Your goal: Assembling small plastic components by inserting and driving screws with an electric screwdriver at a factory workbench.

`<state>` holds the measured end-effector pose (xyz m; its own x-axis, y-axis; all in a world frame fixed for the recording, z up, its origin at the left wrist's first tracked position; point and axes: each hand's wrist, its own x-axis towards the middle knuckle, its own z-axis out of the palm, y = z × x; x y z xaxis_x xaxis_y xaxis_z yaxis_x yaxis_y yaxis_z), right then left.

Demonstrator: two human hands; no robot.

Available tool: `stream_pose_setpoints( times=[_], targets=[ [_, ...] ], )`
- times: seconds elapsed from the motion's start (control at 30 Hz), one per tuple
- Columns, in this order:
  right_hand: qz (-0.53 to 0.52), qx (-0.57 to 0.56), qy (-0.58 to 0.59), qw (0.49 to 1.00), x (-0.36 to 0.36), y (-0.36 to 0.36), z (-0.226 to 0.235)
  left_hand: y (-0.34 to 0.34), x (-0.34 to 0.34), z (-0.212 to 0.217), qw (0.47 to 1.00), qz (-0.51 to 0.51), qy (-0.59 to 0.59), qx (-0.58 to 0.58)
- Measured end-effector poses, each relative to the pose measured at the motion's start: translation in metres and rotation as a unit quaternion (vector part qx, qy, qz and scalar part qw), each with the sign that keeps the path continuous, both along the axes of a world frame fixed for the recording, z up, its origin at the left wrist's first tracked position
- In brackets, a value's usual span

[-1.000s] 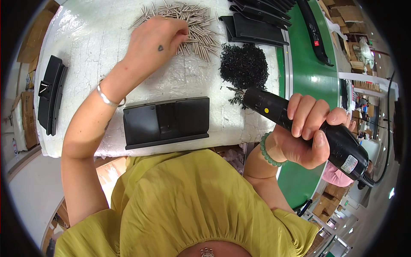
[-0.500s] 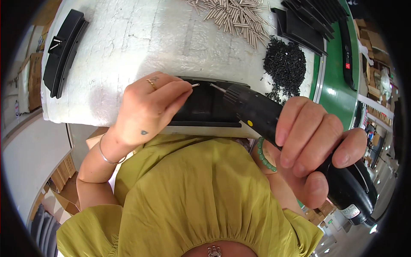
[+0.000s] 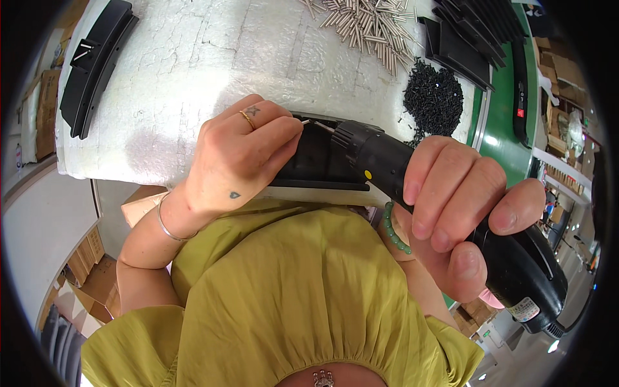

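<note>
My left hand (image 3: 248, 151) is closed in a pinch on a thin silver metal pin; just the pin's end (image 3: 305, 122) sticks out past the fingertips. My right hand (image 3: 461, 209) wraps round a black electric screwdriver (image 3: 377, 151) with a yellow dot on its body. The screwdriver lies tilted, its bit (image 3: 324, 127) pointing left at the pin. Something small and dark, apparently a black screw (image 3: 311, 120), sits between bit tip and pin end; whether it touches both I cannot tell. Below both hands lies a black plastic part (image 3: 316, 158), partly hidden by the left hand.
A heap of silver pins (image 3: 371, 29) lies at the back of the white-covered table (image 3: 167, 84). Right of it is a pile of black screws (image 3: 433, 97). Black panels (image 3: 454, 55) are stacked at the far right, and another black part (image 3: 97, 71) with loose pins lies far left.
My left hand with the pin has moved right and slightly up. The screwdriver has shifted a little left, so the gap between bit and pin has narrowed. The whole view has shifted slightly.
</note>
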<state>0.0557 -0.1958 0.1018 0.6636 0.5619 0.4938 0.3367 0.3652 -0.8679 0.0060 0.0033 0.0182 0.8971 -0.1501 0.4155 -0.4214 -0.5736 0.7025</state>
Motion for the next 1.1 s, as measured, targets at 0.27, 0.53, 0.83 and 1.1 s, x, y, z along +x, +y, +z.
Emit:
stream_pose_setpoints(
  times=[0.27,0.53,0.83,1.1],
  targets=[
    [0.008,-0.005,-0.007,1.0,0.003,0.009,-0.004,0.0,-0.003,-0.001,1.0,-0.006,0.004,0.004],
    [0.059,-0.059,-0.038,0.996,0.01,0.025,0.003,-0.003,-0.007,-0.009,1.0,-0.012,0.014,-0.002],
    [0.071,-0.072,-0.035,0.994,0.009,0.035,0.004,-0.003,-0.009,-0.012,0.999,-0.024,0.033,0.027],
    [0.034,-0.112,0.031,0.993,0.012,0.035,0.012,-0.003,-0.005,-0.006,0.998,-0.038,0.051,-0.008]
  ],
)
